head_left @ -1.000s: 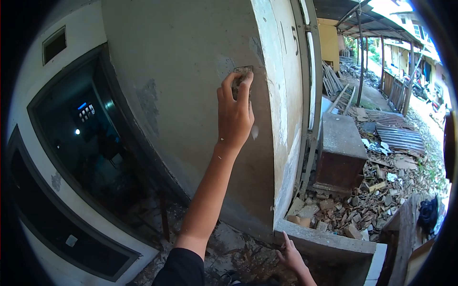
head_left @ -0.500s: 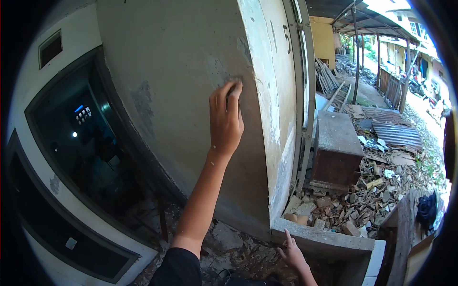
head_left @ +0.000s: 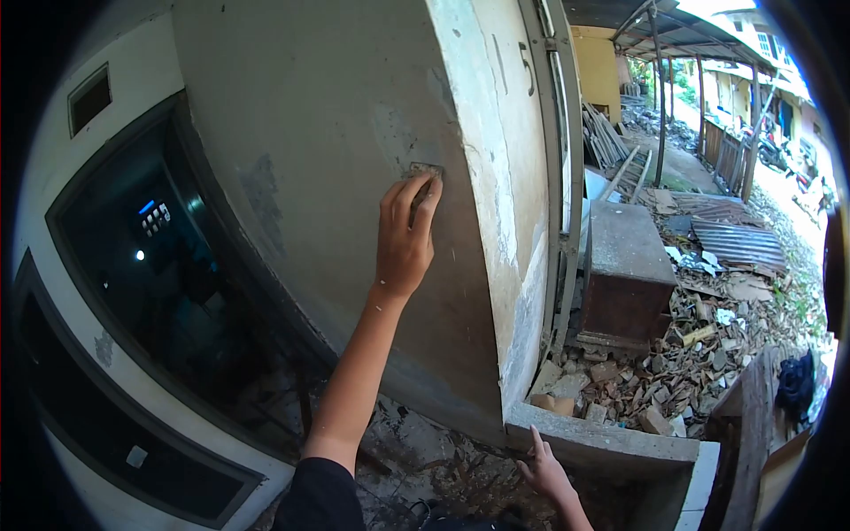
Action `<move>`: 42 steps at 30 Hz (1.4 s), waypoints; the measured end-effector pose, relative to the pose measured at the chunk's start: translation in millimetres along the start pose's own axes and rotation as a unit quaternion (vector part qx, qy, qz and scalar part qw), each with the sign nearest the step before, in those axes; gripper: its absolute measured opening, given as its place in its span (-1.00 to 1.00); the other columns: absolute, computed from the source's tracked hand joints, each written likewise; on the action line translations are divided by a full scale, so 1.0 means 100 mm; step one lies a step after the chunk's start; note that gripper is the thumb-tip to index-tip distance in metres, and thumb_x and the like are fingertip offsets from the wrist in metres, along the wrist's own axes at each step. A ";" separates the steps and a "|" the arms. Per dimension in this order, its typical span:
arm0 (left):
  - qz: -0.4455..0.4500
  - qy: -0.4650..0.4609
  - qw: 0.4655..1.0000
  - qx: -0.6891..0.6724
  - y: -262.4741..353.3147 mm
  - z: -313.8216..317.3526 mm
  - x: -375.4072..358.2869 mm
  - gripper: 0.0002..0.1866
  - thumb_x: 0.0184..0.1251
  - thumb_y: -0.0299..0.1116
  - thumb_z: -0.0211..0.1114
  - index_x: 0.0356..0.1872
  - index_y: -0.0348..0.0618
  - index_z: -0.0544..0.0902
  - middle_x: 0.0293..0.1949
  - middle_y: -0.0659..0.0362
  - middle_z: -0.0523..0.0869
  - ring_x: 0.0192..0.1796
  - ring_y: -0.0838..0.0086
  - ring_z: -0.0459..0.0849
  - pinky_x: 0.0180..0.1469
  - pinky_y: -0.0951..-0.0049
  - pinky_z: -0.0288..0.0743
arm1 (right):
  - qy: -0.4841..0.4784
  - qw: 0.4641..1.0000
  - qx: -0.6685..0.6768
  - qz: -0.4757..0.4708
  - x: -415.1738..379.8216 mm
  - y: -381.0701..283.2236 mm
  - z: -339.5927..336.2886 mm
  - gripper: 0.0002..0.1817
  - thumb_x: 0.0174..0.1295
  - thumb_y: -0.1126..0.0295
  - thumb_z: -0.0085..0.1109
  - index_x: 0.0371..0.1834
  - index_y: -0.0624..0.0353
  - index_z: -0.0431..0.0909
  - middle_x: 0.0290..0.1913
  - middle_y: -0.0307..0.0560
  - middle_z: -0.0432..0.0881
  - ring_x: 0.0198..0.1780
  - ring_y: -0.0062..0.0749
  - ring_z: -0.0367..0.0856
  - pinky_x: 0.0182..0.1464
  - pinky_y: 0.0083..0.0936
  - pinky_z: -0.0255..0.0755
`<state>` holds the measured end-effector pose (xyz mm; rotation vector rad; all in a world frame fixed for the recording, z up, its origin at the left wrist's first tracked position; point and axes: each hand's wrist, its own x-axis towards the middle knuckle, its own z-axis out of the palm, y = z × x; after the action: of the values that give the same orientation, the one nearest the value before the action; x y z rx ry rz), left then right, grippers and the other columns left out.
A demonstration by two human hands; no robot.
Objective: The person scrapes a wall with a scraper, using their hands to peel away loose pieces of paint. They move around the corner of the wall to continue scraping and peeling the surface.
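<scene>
My left hand [head_left: 405, 234] is raised against the grey plastered wall [head_left: 336, 106], its fingers closed around a small flat greyish piece [head_left: 427, 169]. The top edge of that piece shows above the fingertips, touching or very near the wall, beside a patch of worn paint. Small pale flecks lie on the wrist. My right hand [head_left: 547, 473] is low at the right, near the concrete ledge [head_left: 611, 435], with the index finger stretched out and nothing visible in it.
A dark doorway [head_left: 150, 257] is at the left. Beyond the wall corner stand a brown box-like cabinet [head_left: 624, 279], rubble [head_left: 655, 380], corrugated sheets [head_left: 739, 245] and wooden planks [head_left: 753, 425]. Debris covers the floor [head_left: 407, 451] below.
My left hand has moved slightly down and left in view, and the piece it holds shows more clearly. The view has shifted a little; my right hand keeps nearly the same pose.
</scene>
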<state>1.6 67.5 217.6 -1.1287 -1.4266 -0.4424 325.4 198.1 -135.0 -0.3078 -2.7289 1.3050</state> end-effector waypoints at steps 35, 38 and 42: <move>0.152 -0.057 0.983 0.084 -0.44 -0.21 0.13 -0.56 0.38 -0.47 0.30 0.28 -0.05 0.59 0.31 0.20 0.56 0.30 0.26 0.53 0.26 0.28 0.57 | -0.053 0.997 -0.035 0.035 -0.03 0.07 -0.02 0.08 0.31 0.26 0.34 0.72 -0.01 -0.26 0.07 0.27 0.52 0.01 0.24 0.65 0.05 0.00 0.58; 0.163 -0.043 0.983 0.076 -0.43 -0.19 0.24 -0.55 0.37 -0.45 0.31 0.29 -0.05 0.59 0.30 0.20 0.56 0.30 0.27 0.53 0.26 0.28 0.57 | -0.054 0.998 -0.030 0.024 0.05 0.08 0.04 0.08 0.32 0.25 0.33 0.73 -0.03 -0.28 0.09 0.28 0.51 0.03 0.26 0.63 0.10 0.00 0.57; 0.155 -0.052 0.984 0.067 -0.42 -0.24 0.26 -0.57 0.39 -0.50 0.26 0.28 -0.06 0.58 0.30 0.19 0.55 0.30 0.24 0.53 0.28 0.25 0.53 | -0.079 0.996 -0.030 0.016 0.15 0.02 0.14 0.07 0.33 0.23 0.32 0.73 -0.04 -0.29 0.11 0.28 0.50 0.07 0.28 0.62 0.13 0.01 0.55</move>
<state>-15.4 38.7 260.8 -1.2517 -1.3202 -0.0660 308.7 191.8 -145.0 -0.2652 -2.9102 1.3098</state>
